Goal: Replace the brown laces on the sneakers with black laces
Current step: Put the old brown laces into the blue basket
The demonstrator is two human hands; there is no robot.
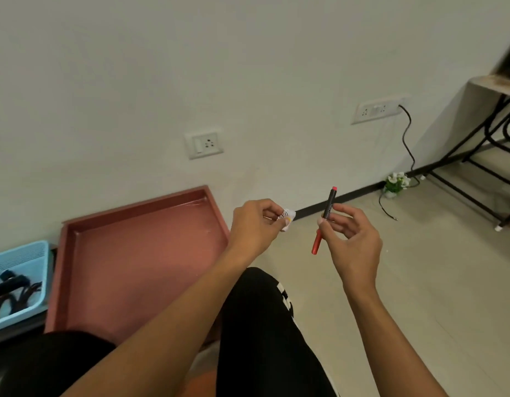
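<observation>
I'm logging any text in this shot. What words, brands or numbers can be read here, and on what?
Marker held in the right hand: light print along the black barrel, too blurred to read.
Paper scrap pinched in the left hand: dark printed marks, too small to read.
Trousers: white lettering on the leg, partly hidden by the forearm, not readable.
No text here can be quoted.

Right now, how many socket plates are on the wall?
2. Left socket plate sits above the red tray; right socket plate has a black cable plugged in.
</observation>
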